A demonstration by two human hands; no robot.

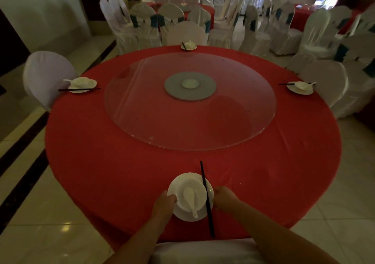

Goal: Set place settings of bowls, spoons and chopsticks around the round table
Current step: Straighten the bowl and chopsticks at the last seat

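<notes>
I'm seeing a glass turntable [142, 111] lying flat, with a grey disc [174, 89] sitting at its middle. White-covered chairs are standing at the left [46, 75], the right [324, 81] and the far side [185, 32]. Behind them, more covered chairs are crowding together, some wearing teal sashes [154, 21]. Pale floor tiles [40, 213] are shining, and dark bands [20, 152] are running along the left.

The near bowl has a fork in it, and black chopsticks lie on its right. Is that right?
No fork: the head view shows a white spoon in the near bowl. The black chopsticks do lie on its right.
</notes>
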